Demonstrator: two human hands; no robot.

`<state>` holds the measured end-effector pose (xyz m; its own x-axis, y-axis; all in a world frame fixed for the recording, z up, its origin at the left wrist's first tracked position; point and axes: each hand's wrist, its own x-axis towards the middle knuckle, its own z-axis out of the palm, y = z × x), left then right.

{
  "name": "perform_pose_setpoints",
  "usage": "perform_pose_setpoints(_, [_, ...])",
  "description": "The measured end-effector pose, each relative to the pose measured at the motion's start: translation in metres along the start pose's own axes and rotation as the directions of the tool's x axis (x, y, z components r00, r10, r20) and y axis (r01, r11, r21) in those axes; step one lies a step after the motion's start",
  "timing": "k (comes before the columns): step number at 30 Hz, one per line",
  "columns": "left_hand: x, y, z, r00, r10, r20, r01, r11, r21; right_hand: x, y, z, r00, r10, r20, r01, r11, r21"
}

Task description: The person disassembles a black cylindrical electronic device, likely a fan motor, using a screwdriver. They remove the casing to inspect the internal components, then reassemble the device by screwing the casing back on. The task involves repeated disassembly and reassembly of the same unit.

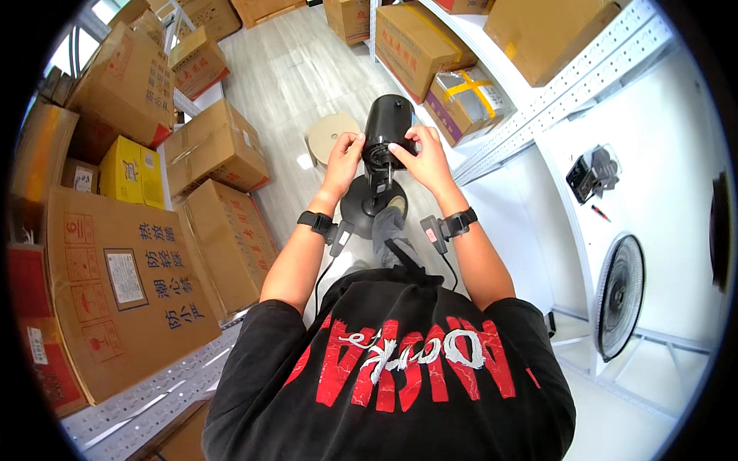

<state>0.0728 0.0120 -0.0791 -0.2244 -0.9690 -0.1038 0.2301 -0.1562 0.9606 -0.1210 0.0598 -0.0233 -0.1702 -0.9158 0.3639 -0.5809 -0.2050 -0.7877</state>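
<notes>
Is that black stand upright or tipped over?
Upright: its round base sits flat on the floor, the black housing above it.

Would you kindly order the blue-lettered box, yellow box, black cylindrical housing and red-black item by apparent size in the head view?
1. Blue-lettered box
2. Yellow box and black cylindrical housing, too alike to rank
3. Red-black item
</notes>
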Motion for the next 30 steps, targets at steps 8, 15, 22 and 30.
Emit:
perform_pose_setpoints(8, [0.004,0.015,0.023,0.996,-0.063,-0.058,0.065,0.997,0.047,0.001,0.015,0.018,0.998,0.011,-0.055,-0.011,1.000,-0.003])
perform_pose_setpoints(15, [0.000,0.009,0.022,0.998,0.053,0.022,-0.056,0.986,0.159,-0.023,0.021,0.017,0.998,0.013,-0.060,-0.010,0.998,0.059])
perform_pose_setpoints(22, [-0.010,0.008,0.021,0.995,0.090,0.042,-0.096,0.982,0.162,-0.037,0.035,0.011,0.996,0.073,0.044,-0.084,0.939,0.334])
perform_pose_setpoints(30, [-0.022,-0.001,0.032,0.992,0.126,0.005,-0.126,0.980,0.154,-0.015,0.012,-0.022,0.565,0.699,0.437,-0.824,0.498,0.269])
